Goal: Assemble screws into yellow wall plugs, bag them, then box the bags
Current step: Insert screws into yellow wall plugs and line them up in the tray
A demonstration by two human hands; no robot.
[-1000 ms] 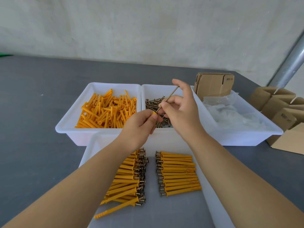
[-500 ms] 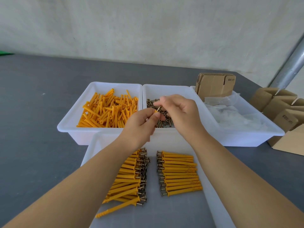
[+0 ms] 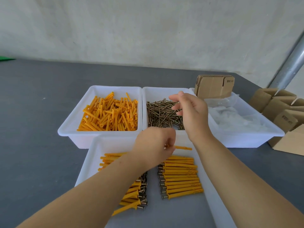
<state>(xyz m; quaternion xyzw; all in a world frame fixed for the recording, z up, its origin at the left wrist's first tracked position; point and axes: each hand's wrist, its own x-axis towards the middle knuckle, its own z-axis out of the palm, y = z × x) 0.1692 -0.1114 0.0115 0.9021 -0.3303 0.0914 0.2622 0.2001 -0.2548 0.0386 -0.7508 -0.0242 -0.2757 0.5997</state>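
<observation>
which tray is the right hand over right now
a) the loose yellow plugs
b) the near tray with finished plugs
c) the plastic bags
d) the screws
d: the right hand hangs with relaxed fingers above the tray of screws, holding nothing, while the left hand holds a yellow plug over the near tray.

Matt yellow plastic wall plugs (image 3: 110, 116) are lying in a smooth white plastic tray (image 3: 70, 127); dull metal screws (image 3: 162, 115), brown cardboard boxes (image 3: 213, 86) are showing nearby.
</observation>
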